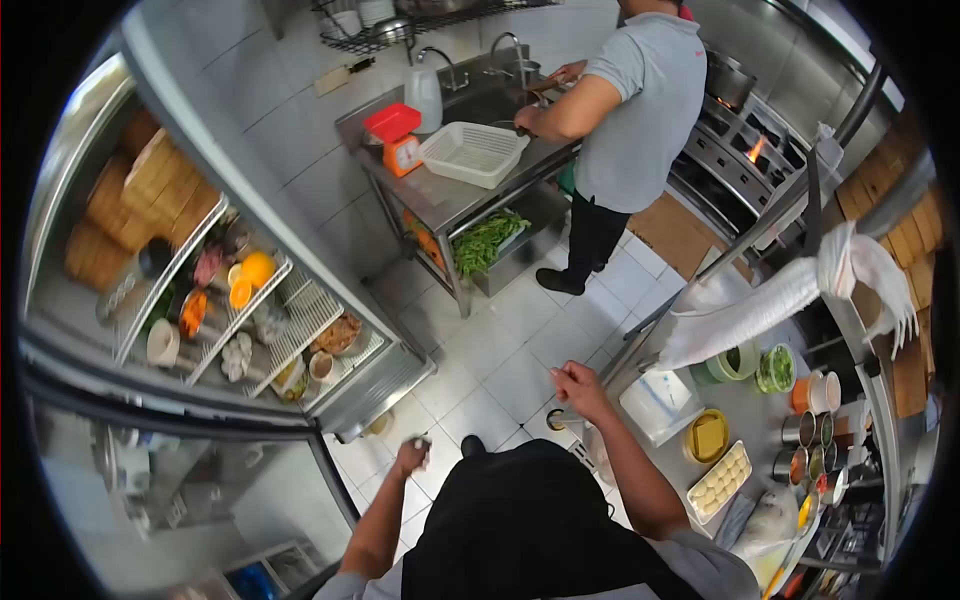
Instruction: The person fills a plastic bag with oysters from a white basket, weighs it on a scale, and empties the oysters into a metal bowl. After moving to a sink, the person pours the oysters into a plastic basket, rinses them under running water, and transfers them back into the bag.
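Note:
My left hand (411, 456) hangs low over the tiled floor, near the open fridge door. Its fingers are closed, and a small dark and pale thing shows at them, too blurred to name. My right hand (580, 391) is held out ahead of my body in a loose fist, with nothing visible in it. It is nearest to the metal worktable on my right, apart from it. To my left stands the open fridge (385, 390), its wire shelves holding oranges (258, 268), a container of chopped orange food (194, 313) and several other foods.
A co-worker (640, 110) stands at the sink counter, beside a white plastic basket (474, 153) and an orange scale (402, 155). Leafy greens (490, 241) lie below. A stove flame (756, 149) burns behind. The right worktable carries a tray of pale pieces (720, 482) and several containers.

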A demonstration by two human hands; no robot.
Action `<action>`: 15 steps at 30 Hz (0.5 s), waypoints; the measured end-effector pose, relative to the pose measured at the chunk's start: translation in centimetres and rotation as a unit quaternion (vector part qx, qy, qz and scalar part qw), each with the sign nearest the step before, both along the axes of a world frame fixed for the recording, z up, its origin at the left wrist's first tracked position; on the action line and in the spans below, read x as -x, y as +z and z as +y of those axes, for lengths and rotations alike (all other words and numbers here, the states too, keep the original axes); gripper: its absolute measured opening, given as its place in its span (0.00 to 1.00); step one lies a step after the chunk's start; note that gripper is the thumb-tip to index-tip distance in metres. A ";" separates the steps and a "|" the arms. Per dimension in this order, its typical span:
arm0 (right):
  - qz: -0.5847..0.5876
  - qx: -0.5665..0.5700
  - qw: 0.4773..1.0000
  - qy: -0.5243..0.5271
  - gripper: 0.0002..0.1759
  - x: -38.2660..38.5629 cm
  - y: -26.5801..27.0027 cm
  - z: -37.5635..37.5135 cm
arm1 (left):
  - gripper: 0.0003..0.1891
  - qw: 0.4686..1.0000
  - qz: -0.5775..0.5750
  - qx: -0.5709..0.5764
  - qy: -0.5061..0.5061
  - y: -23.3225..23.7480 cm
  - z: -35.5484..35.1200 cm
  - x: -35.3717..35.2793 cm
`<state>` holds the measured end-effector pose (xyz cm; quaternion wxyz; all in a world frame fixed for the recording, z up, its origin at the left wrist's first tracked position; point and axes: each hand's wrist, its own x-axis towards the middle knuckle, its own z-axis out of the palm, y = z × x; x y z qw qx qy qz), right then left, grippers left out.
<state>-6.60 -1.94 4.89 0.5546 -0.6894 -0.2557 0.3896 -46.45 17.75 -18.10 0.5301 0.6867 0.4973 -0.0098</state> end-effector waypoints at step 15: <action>0.111 0.022 0.985 -0.130 0.08 -10.1 -3.6 7.8 | 0.43 0.951 -0.236 -0.195 -0.035 23.4 27.2 -46.1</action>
